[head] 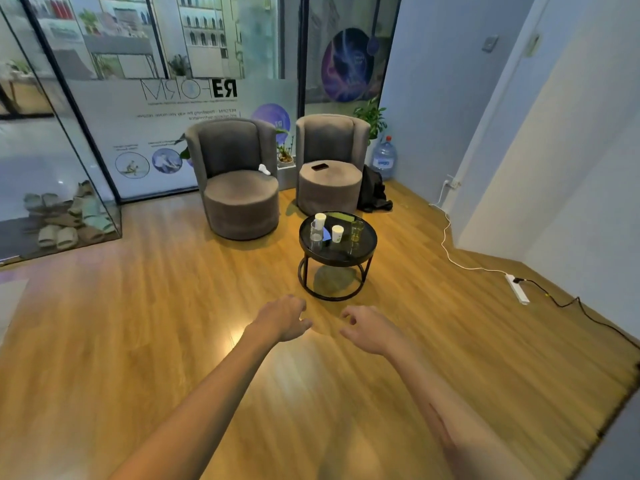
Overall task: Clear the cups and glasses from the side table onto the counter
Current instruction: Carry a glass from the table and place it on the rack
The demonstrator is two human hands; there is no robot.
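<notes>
My left hand and right hand hang out in front of me over the wooden floor, fingers loosely curled, holding nothing. Beyond them, well apart, stands the round side table. It bears two paper cups and two glasses.

Round black table on the wooden floor.
On it: two paper cups, a clear glass beside the farther cup, and a glass of yellowish drink.

white paper cups, black side table, grey armchairs.
</notes>
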